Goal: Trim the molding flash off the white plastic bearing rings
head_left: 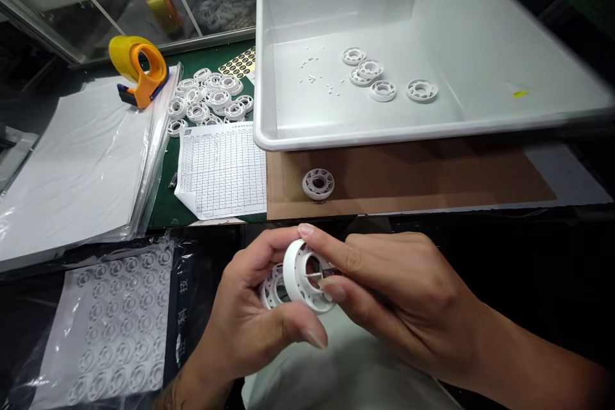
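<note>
My left hand [245, 320] grips a white plastic ring with holes around its rim [296, 269], held on edge, with a second white ring [272, 287] tucked behind it in the same hand. My right hand [398, 295] pinches a thin pointed tool [318, 275] whose tip sits inside the front ring's opening, and its index finger rests along the ring's top edge. Both hands are low and central, in front of the table edge.
A single white ring [318, 184] lies on brown cardboard [432, 173]. A white tray [269, 141] holds several rings and small bits. A pile of rings [211, 101], a printed sheet [221, 170], an orange tape dispenser [139, 70] and plastic bags [72, 160] lie left.
</note>
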A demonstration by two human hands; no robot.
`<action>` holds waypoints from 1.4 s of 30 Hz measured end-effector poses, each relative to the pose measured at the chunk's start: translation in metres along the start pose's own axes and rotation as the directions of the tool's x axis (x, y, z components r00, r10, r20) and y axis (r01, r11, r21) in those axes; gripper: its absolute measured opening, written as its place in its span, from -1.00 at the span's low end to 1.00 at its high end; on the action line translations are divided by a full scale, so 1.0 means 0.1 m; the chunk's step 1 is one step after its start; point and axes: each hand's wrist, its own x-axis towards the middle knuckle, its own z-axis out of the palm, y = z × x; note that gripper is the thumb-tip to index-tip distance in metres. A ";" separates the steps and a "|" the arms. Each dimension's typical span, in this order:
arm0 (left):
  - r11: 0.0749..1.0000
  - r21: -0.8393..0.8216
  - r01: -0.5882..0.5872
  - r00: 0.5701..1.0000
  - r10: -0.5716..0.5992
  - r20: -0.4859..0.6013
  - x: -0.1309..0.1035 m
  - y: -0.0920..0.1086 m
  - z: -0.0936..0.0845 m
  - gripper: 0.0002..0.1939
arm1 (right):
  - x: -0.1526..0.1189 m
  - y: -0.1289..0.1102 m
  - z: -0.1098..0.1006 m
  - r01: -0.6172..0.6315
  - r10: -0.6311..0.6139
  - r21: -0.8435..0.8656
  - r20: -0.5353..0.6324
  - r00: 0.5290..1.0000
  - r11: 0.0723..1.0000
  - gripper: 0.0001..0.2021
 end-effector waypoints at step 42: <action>0.965 -0.229 0.127 0.992 -0.124 0.025 0.14 -0.20 -0.06 -0.37 | 0.09 0.18 0.17 0.208 -0.179 0.160 -0.181 0.967 0.965 -0.65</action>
